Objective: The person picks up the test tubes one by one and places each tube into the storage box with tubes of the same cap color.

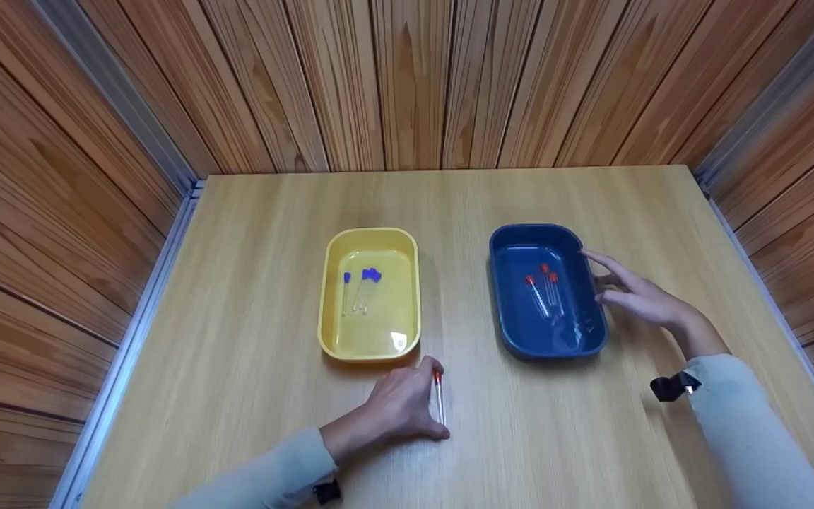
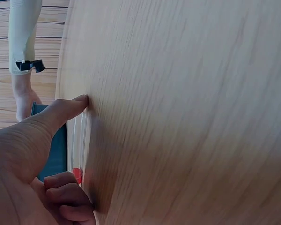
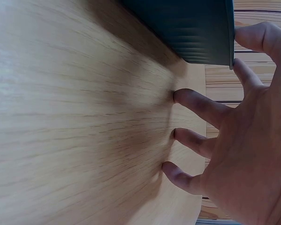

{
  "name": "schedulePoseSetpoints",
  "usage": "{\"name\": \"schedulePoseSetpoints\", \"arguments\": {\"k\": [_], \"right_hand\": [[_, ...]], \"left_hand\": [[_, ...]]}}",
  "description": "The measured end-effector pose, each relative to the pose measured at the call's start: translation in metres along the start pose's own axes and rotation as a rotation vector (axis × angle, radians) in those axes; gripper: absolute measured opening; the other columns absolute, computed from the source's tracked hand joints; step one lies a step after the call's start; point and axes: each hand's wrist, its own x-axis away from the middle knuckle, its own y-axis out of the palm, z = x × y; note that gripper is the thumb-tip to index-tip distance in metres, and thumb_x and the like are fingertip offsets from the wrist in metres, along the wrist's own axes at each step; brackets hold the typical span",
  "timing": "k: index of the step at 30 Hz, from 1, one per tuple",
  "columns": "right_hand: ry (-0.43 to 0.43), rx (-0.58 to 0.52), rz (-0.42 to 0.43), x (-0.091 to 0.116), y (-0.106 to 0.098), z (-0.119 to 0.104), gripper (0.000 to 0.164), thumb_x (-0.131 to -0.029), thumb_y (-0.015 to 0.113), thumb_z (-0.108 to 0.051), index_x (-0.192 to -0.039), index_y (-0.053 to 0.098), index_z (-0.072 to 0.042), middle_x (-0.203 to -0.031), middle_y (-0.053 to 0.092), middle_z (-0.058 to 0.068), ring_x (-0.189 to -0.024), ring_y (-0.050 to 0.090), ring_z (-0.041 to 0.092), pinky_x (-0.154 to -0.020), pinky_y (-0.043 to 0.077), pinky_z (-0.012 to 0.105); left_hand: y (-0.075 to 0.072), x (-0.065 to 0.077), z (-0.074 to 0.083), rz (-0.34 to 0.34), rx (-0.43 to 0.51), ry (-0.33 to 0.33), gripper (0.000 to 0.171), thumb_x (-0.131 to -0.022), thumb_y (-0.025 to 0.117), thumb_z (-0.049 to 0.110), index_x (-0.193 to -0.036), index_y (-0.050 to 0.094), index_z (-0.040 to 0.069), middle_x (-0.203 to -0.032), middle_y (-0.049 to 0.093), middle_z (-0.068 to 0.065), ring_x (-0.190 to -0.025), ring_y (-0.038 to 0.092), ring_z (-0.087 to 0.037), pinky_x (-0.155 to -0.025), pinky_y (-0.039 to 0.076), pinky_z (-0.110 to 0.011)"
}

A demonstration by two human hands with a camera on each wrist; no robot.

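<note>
My left hand [image 1: 400, 401] spans a clear test tube with a red cap [image 1: 440, 403] in front of the yellow tray [image 1: 396, 307]. Its thumb is at the clear end and its curled fingers are at the red cap [image 2: 77, 175], holding the tube lengthwise close over the table. Beside the blue tray [image 1: 520, 332], my right hand [image 1: 636, 297] has its fingers spread. In the right wrist view its thumb and one fingertip touch the tray's rim, while the other fingertips rest on the table. Three red-capped test tubes [image 1: 547, 290] lie in the blue tray.
Several purple-capped test tubes [image 1: 364, 290] lie in the yellow tray, left of the blue one. Wood-plank walls [image 1: 414, 85] close off the back and both sides of the table [image 1: 266, 268]. Metal rails [image 1: 135, 318] run along its side edges.
</note>
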Motion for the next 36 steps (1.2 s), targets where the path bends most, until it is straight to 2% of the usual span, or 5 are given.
{"name": "schedulePoseSetpoints", "arguments": {"k": [10, 19, 23, 30, 36], "right_hand": [[-0.019, -0.005, -0.007, -0.002, 0.001, 0.003, 0.078, -0.118, 0.051, -0.016, -0.183, 0.008, -0.022, -0.189, 0.013, 0.028, -0.164, 0.032, 0.067, -0.124, 0.023, 0.093], [-0.018, 0.021, 0.0, 0.001, 0.001, 0.001, 0.078, -0.118, 0.052, -0.018, -0.183, 0.009, -0.023, -0.185, 0.021, 0.033, -0.161, 0.038, 0.067, -0.124, 0.028, 0.092], [-0.016, 0.014, -0.004, 0.001, 0.001, 0.001, 0.077, -0.119, 0.051, -0.02, -0.183, 0.008, -0.023, -0.186, 0.018, 0.031, -0.162, 0.036, 0.067, -0.124, 0.027, 0.091], [-0.009, 0.018, 0.002, 0.001, -0.001, 0.003, 0.078, -0.118, 0.052, -0.02, -0.183, 0.007, -0.022, -0.187, 0.016, 0.029, -0.163, 0.035, 0.067, -0.124, 0.024, 0.093], [-0.024, 0.014, -0.008, 0.001, -0.001, 0.004, 0.077, -0.119, 0.05, -0.018, -0.183, 0.007, -0.021, -0.187, 0.015, 0.03, -0.162, 0.035, 0.067, -0.124, 0.025, 0.092]], "left_hand": [[-0.001, -0.001, 0.001, -0.015, 0.012, -0.01, 0.09, -0.075, 0.106, 0.048, -0.147, 0.06, 0.02, -0.084, 0.059, 0.005, -0.075, 0.059, -0.014, -0.069, 0.044, -0.024], [-0.015, -0.002, 0.011, -0.047, -0.031, 0.014, 0.092, -0.071, 0.107, 0.05, -0.145, 0.062, 0.02, -0.083, 0.061, 0.004, -0.076, 0.058, -0.014, -0.069, 0.044, -0.025], [-0.02, -0.005, 0.016, -0.056, 0.017, 0.027, 0.092, -0.072, 0.106, 0.048, -0.149, 0.064, 0.02, -0.082, 0.058, 0.005, -0.076, 0.055, -0.013, -0.069, 0.041, -0.025], [-0.028, -0.009, 0.029, -0.013, 0.062, 0.048, 0.091, -0.073, 0.106, 0.05, -0.151, 0.065, 0.024, -0.086, 0.061, 0.006, -0.086, 0.057, -0.013, -0.076, 0.045, -0.027], [-0.033, -0.011, 0.043, 0.007, 0.095, 0.068, 0.092, -0.076, 0.105, 0.05, -0.154, 0.065, 0.022, -0.073, 0.055, 0.006, -0.081, 0.056, -0.013, -0.069, 0.041, -0.024]]}}
